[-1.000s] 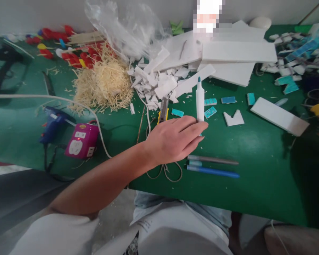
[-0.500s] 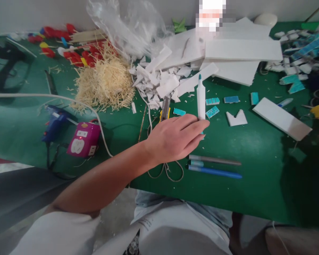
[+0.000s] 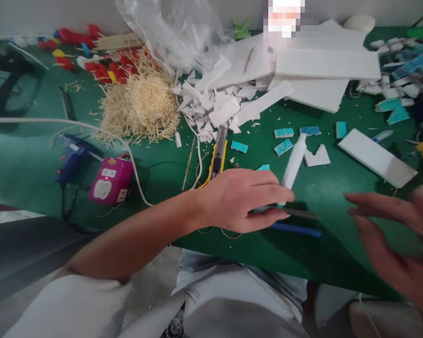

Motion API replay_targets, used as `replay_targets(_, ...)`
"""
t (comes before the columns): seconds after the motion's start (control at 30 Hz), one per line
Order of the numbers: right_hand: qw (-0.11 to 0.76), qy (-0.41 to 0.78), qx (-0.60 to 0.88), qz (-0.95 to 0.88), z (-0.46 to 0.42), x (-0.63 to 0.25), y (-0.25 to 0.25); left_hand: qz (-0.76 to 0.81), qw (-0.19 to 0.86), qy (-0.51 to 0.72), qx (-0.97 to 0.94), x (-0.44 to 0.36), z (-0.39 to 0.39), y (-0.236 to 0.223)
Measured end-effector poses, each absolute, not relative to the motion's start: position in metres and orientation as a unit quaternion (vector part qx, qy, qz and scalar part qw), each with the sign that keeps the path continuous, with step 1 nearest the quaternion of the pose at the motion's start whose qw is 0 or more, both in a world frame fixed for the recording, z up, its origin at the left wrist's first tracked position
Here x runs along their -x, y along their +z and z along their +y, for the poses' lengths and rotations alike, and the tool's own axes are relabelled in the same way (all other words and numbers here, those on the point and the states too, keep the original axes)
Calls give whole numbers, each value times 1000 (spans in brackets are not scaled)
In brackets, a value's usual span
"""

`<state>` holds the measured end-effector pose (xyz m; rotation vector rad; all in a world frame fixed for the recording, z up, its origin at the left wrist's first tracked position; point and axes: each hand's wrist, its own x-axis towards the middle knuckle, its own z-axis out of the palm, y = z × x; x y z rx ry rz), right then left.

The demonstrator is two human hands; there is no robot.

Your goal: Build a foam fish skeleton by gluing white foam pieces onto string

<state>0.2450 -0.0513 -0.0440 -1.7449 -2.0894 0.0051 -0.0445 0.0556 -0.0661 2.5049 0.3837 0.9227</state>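
My left hand (image 3: 243,199) is closed around the lower end of a white marker (image 3: 294,162), which leans to the right over the table. Its upper end is blurred. Below the fingers lie a blue pen (image 3: 298,229) and a grey pen (image 3: 303,214), both partly covered by the hand. Close to my wrist is a yellow-and-black utility knife (image 3: 218,155). My right hand (image 3: 391,234), smeared by motion, is at the right edge with thumb and fingers apart and nothing seen between them. A notched white foam piece (image 3: 317,156) lies just beyond the marker.
Small teal-painted pieces (image 3: 284,147) lie scattered past my left hand. A white foam block (image 3: 377,157) rests at right. Behind are foam scraps (image 3: 223,110), foam sheets (image 3: 324,63) and wood shavings (image 3: 144,105). At left stand a pink power socket (image 3: 112,180) and blue glue gun (image 3: 74,157).
My left hand has lowered toward the pens, and the marker has tipped from upright to a rightward lean. My right hand has come into view from the right.
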Motion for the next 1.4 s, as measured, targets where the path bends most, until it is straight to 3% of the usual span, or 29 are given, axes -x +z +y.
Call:
replay_targets(0.17,258,-28,361,-896,11,-211,-44,98,220,314,-919,39,50,-64)
replay_targets(0.4,287,-85,462,-835,4,-206,-64,112,152,324,-927,38,49,-69)
replay_targets(0.5,337,46,568,-749,7,-205,-59,205,84,336,-915,41,52,-71)
replay_targets(0.6,448,206,596,-634,20,-196,-54,303,38,248,-919,42,56,-71)
replay_targets(0.7,496,343,589,-538,32,-187,-59,359,51,147,-920,41,60,-72)
replay_targets(0.83,468,427,584,-507,28,-186,-74,381,97,74,-916,38,63,-70)
replay_targets(1.03,405,409,651,-495,9,-181,-65,397,118,40,-909,34,64,-67)
replay_targets(1.4,376,360,671,-528,9,-181,-68,408,163,50,-897,34,69,-71)
